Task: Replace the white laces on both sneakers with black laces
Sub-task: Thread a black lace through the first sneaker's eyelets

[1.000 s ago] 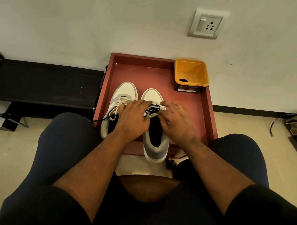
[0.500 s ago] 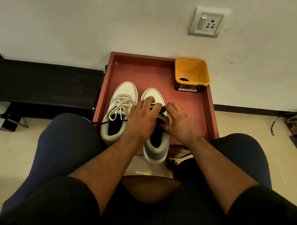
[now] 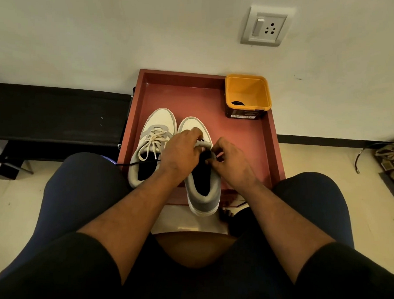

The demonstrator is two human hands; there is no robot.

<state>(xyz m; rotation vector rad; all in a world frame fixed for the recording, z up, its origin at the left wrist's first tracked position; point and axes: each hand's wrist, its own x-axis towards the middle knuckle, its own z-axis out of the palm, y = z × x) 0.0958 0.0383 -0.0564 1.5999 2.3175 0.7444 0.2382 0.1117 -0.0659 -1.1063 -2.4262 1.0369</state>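
Both hands are curled over the right sneaker (image 3: 202, 183) on the red tray (image 3: 275, 150): the left hand (image 3: 180, 154) grips its tongue while the right hand (image 3: 231, 161) seems to pinch the black lace (image 3: 138, 162) just beside it. That lace looks thin, limp and light, so it's probably best pinched near the tip. The fingers hide the eyelets; the left sneaker (image 3: 155, 137), beside the grip, has white laces (image 3: 154, 142).

My left hand (image 3: 180, 155) covers the right sneaker (image 3: 201, 171) lacing, so I can't tell how far the black lace is threaded. Right hand (image 3: 231, 163) fingertips curl under, pinch unclear. Dark item inside the yellow tub (image 3: 248, 95) too small to identify. Label on tub unreadable. Patterned object (image 3: 393, 163) cut off at right edge.
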